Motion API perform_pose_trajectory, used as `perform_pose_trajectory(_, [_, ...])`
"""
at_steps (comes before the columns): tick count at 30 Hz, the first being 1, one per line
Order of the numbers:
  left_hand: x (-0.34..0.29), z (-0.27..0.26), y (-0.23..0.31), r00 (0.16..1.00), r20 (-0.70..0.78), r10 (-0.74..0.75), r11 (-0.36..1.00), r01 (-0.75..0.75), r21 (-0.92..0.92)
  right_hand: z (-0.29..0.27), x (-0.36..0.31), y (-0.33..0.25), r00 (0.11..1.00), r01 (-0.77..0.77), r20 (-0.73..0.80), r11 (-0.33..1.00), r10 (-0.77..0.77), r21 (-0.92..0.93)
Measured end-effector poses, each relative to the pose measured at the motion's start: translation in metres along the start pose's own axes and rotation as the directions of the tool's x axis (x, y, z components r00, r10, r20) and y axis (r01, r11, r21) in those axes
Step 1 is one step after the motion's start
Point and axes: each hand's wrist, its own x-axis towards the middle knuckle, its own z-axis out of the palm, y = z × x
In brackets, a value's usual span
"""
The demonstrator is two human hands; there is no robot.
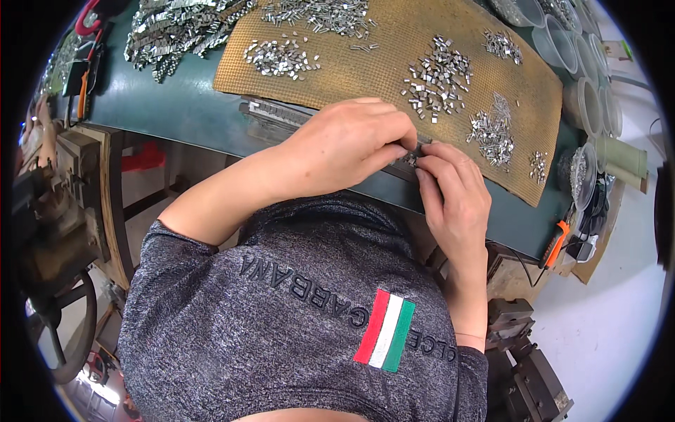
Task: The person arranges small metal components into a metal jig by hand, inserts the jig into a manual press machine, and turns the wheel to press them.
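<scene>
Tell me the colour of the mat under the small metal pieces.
The mat is golden tan with a fine woven texture, seen in the head view.

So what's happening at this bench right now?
A person leans over a green-topped bench, both hands meeting at its near edge. The left hand and right hand pinch small shiny metal pieces over a dark narrow strip lying along the edge of a tan mesh mat. Small heaps of metal pieces are scattered over the mat, a larger pile lies beyond it, and clear plastic cups line the right side.
</scene>
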Motion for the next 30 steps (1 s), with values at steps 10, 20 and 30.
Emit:
perform_pose_trajectory(10, [-0.001, 0.008, -0.003, 0.997, 0.004, 0.078, 0.994, -0.078, 0.071, -0.012, -0.008, 0.013, 0.993, -0.094, -0.045, 0.977, 0.105, 0.193])
perform_pose_trajectory(20, [-0.002, 0.003, 0.000, 0.998, 0.021, 0.054, 0.965, -0.058, 0.257, -0.013, -0.043, 0.025, 0.952, -0.239, -0.153, 0.957, 0.264, 0.166])
perform_pose_trajectory(30, [-0.002, 0.011, 0.006, 1.000, -0.013, 0.014, 0.956, -0.010, 0.294, -0.015, -0.043, 0.019, 0.963, -0.207, -0.164, 0.976, 0.216, 0.071])
